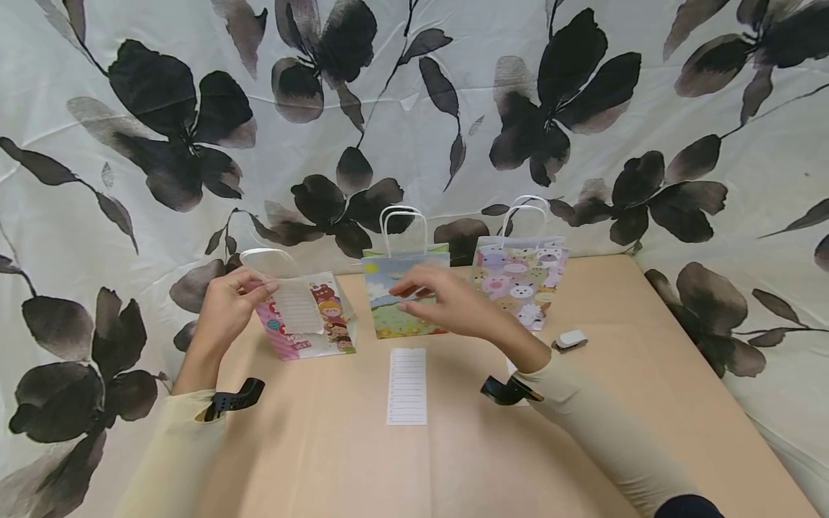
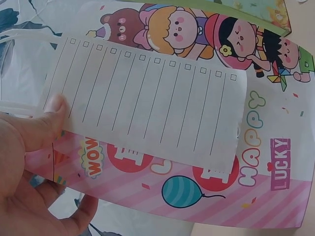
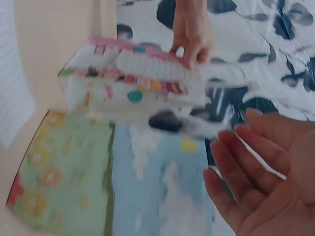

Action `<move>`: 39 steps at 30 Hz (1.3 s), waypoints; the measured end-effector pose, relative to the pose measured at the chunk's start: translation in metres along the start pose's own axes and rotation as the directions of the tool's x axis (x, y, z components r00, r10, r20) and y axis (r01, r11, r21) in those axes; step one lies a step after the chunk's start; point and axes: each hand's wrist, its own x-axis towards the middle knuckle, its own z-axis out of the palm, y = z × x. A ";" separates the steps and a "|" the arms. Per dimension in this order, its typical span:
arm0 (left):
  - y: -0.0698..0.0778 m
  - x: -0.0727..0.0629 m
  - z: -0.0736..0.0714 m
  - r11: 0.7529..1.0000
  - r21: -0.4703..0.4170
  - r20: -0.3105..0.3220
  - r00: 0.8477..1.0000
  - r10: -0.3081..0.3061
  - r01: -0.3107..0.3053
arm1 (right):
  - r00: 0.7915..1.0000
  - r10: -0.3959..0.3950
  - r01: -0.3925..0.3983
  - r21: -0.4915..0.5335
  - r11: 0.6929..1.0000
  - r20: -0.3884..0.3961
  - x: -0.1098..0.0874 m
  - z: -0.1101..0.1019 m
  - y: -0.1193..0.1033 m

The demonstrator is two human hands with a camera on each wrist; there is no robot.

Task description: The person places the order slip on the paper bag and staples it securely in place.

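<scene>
My left hand [image 1: 223, 309] pinches a lined paper slip [image 2: 147, 98] and the upper edge of a pink and white paper gift bag [image 1: 332, 320], thumb on the slip in front and fingers behind. The slip, with a row of small checkboxes, lies flat against the bag's cartoon front. My right hand [image 1: 450, 298] is in the air in front of the middle gift bag [image 1: 408, 327], which has a sky and meadow print. Its fingers are apart and loosely bent, with nothing between them in the right wrist view.
At the right stands a purple gift bag [image 1: 521, 280] with animal faces. A small white and black object [image 1: 570, 339] lies near it. Another lined slip [image 1: 406, 388] lies on the table [image 1: 337, 432]; a further white paper is mostly hidden under my right wrist. Floral fabric [image 1: 421, 101] hangs behind.
</scene>
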 end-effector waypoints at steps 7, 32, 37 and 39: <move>-0.001 0.000 -0.001 1.000 -0.004 0.012 1.000 0.011 -0.011 | 0.993 0.109 -0.113 0.073 0.991 0.052 -0.051 -0.040 0.025; -0.001 0.001 -0.001 1.000 0.013 0.021 1.000 0.016 -0.016 | 0.916 0.400 -0.400 0.145 0.905 0.028 -0.187 -0.113 0.147; -0.001 0.001 -0.002 1.000 0.012 0.021 1.000 0.007 -0.007 | 0.916 0.402 -0.399 0.143 0.906 0.010 -0.203 -0.117 0.166; -0.001 0.001 -0.002 1.000 0.015 0.022 1.000 0.008 -0.008 | 0.913 0.409 -0.406 0.139 0.903 0.008 -0.208 -0.118 0.173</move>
